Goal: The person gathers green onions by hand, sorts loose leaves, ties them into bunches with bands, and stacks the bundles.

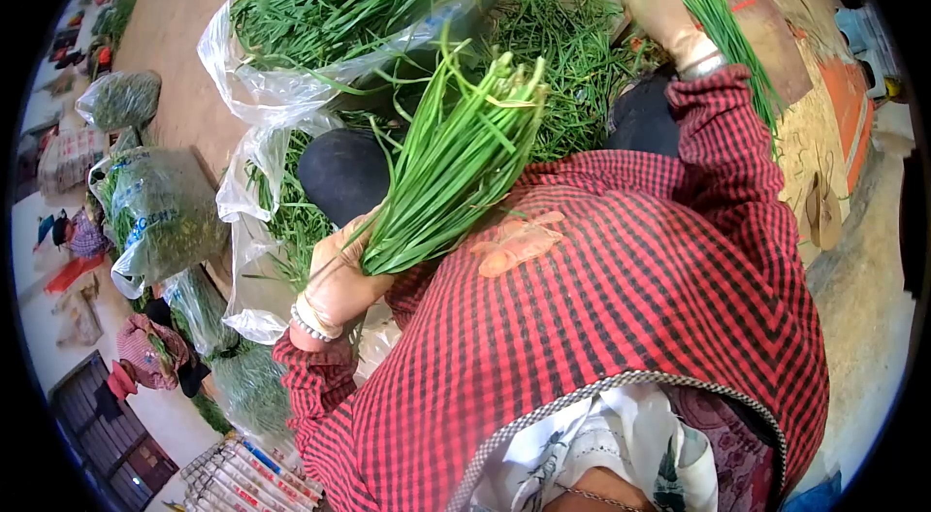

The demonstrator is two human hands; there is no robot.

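Observation:
My left hand [344, 270], in a pale glove, is closed around the leaf end of a thick bunch of green chives [456, 153]. The pale cut stem ends point up and away from me, and a few stray leaves curl out at the top. My right hand [659, 13], also gloved, is over the trimmings at the upper right, its fingers smeared by motion. Just right of it, a smaller bundle of chives [722, 32] lies on a brownish board [771, 42]. Loose chive scraps [572, 76] cover the ground between my knees.
A clear plastic bag [233, 76] full of chives stands ahead of me. More filled bags [160, 211] line the left side, where another person [150, 352] in a checked top sits. Stacked white bundles [242, 478] are at the lower left, and a sandal [824, 211] at the right.

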